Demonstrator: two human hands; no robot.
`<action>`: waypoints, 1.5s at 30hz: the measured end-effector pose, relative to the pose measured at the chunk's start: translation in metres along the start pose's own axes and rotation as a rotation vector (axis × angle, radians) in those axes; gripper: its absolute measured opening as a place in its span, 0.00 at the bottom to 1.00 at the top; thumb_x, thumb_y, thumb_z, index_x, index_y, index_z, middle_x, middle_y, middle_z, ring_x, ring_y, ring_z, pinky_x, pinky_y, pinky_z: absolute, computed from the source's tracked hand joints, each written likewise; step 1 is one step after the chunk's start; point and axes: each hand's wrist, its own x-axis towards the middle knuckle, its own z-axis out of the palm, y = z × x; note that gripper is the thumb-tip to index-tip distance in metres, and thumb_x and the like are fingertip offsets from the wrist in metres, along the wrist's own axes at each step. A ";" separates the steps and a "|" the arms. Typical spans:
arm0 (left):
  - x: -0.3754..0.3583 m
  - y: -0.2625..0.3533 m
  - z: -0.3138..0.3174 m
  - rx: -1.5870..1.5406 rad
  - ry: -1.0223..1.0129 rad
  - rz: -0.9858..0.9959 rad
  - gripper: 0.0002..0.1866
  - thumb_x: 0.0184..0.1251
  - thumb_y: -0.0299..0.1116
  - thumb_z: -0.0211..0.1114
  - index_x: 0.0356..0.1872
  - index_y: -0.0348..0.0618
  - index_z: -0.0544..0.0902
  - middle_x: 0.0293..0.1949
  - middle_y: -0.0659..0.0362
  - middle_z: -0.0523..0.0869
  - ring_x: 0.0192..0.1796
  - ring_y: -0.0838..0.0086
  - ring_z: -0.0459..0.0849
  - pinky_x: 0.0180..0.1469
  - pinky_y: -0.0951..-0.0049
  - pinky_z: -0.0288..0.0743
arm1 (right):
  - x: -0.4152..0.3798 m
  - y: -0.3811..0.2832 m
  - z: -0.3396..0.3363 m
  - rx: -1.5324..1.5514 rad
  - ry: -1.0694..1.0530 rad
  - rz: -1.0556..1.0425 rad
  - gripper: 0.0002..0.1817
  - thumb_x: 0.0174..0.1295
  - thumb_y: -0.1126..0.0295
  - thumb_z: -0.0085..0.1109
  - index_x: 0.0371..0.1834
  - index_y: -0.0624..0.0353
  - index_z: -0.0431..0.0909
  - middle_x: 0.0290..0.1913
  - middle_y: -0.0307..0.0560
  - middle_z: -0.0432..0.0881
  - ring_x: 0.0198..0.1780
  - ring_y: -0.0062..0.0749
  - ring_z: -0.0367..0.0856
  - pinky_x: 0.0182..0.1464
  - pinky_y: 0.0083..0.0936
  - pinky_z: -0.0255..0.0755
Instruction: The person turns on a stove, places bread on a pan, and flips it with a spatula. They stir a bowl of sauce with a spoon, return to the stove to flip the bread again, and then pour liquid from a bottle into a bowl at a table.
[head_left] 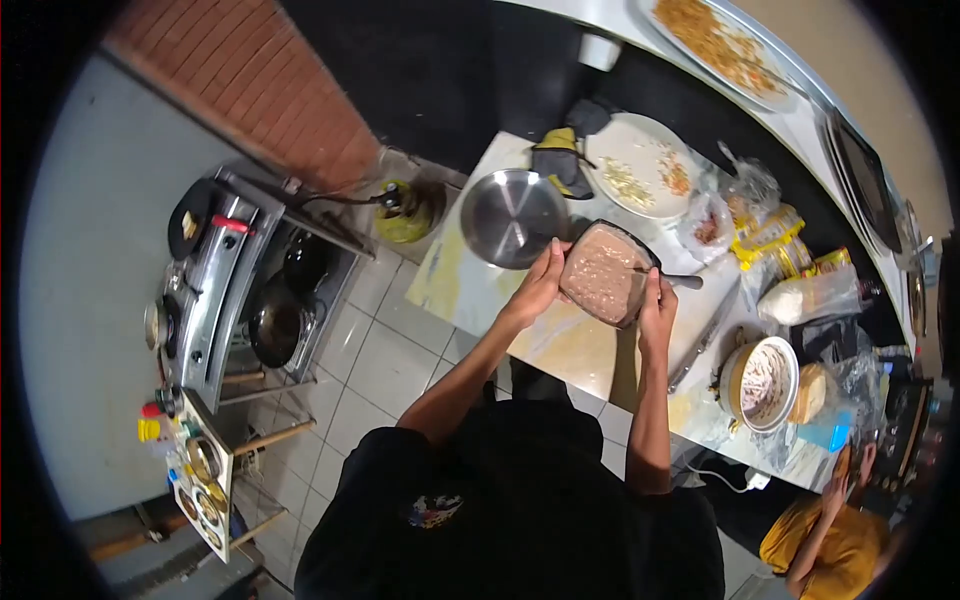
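Note:
A dark squarish bowl (624, 322) filled with a lumpy pinkish-brown mixture (604, 272) is held up above the table in front of me. My left hand (542, 285) grips its left side. On the opposite side, my right hand (656, 312) is closed around the rim. A utensil with a dark handle (684, 282) rests in the mixture, its handle sticking out past my right fingers; its working end is mostly sunk. Just beyond my left hand lies a shiny metal pan or basin (514, 219) on the table.
On the marble-patterned table (570, 355) are a white plate (640, 135) of chopped ingredients, a knife (705, 340), a pot (765, 385), plastic bags and yellow packets (770, 235). A stove (225, 270) and gas cylinder (402, 215) stand left. Another person (835, 540) is at lower right.

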 end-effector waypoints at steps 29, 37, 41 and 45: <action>-0.364 -0.088 -0.275 -1.260 0.464 0.598 0.29 0.72 0.52 0.44 0.63 0.41 0.70 0.61 0.50 0.75 0.60 0.56 0.76 0.62 0.51 0.70 | -0.314 -0.088 0.331 -0.062 -1.148 -0.251 0.22 0.70 0.57 0.51 0.35 0.71 0.77 0.24 0.42 0.75 0.31 0.21 0.69 0.35 0.26 0.65; -0.338 -0.074 -0.308 -1.331 0.752 0.497 0.33 0.68 0.61 0.42 0.63 0.47 0.71 0.62 0.54 0.75 0.61 0.56 0.75 0.62 0.50 0.69 | -0.300 -0.093 0.404 -0.100 -1.279 -0.358 0.21 0.71 0.58 0.50 0.36 0.70 0.77 0.27 0.47 0.77 0.34 0.27 0.73 0.41 0.28 0.67; -0.305 -0.061 -0.346 -1.387 0.691 0.626 0.36 0.66 0.65 0.41 0.63 0.49 0.71 0.63 0.55 0.74 0.62 0.56 0.74 0.63 0.49 0.68 | -0.270 -0.095 0.456 -0.074 -1.383 -0.446 0.18 0.70 0.60 0.51 0.43 0.69 0.76 0.34 0.48 0.79 0.38 0.25 0.73 0.42 0.25 0.68; -0.280 -0.050 -0.378 -1.579 0.536 0.831 0.36 0.66 0.65 0.41 0.63 0.49 0.71 0.62 0.54 0.75 0.62 0.56 0.74 0.63 0.49 0.67 | -0.235 -0.135 0.498 0.009 -1.621 -0.431 0.16 0.69 0.67 0.53 0.53 0.66 0.71 0.30 0.39 0.78 0.29 0.16 0.72 0.34 0.15 0.67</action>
